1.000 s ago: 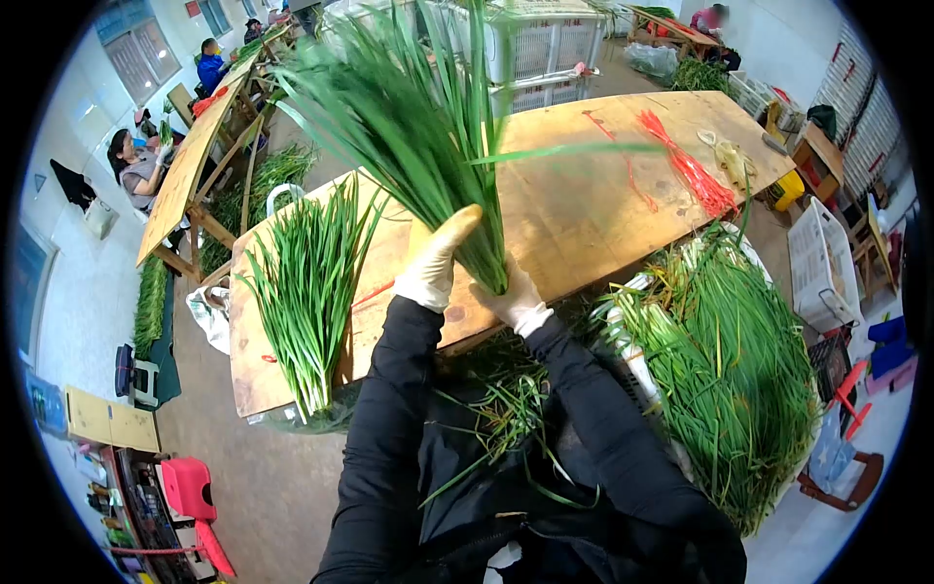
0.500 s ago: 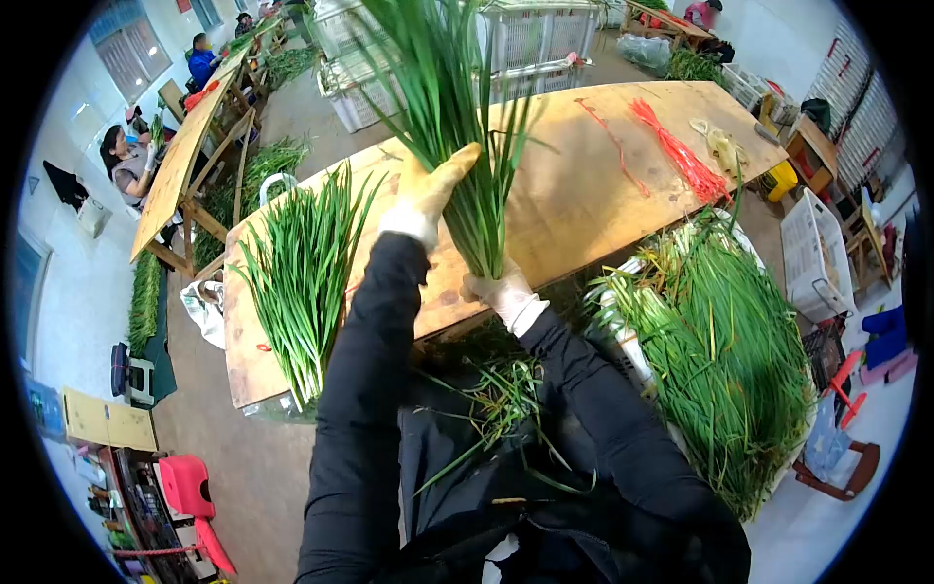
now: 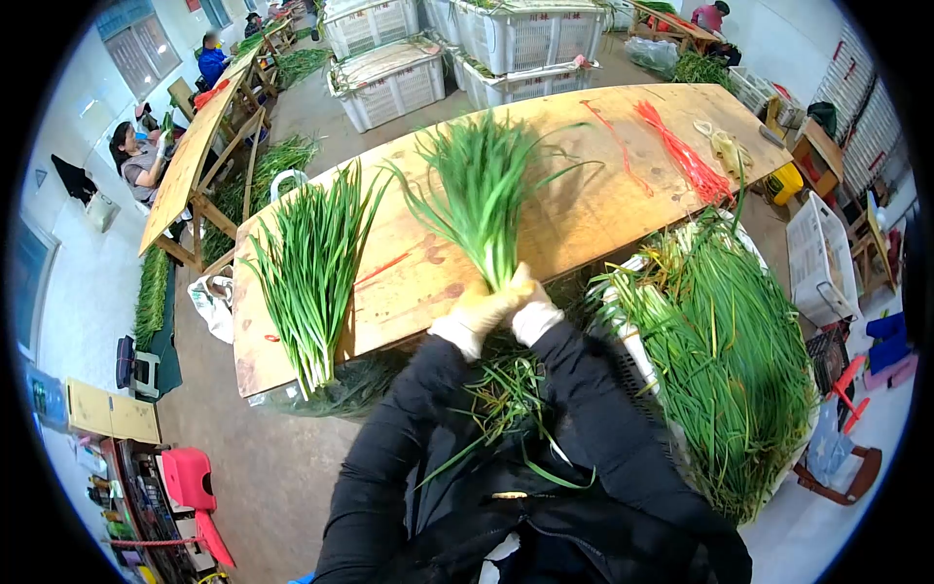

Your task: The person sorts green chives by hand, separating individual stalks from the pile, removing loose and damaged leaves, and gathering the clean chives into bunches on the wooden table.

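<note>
Both gloved hands meet at the near edge of the wooden table. My left hand and my right hand are closed around the pale lower ends of a bunch of long green leaves. The leaves fan out away from me, low over the tabletop, slightly blurred. To the left on the table lies another bunch, its white ends toward me. On the right, a large heap of the same leaves fills a white container. Loose leaf scraps lie on my lap.
Red ties and a pale glove lie toward the table's right end. White crates are stacked behind the table. A person sits at another bench on the left. A red stool stands at lower left.
The held bunch has come down from upright to low over the table. My left hand has moved from the middle of the leaves down to the stem ends, beside my right hand.
</note>
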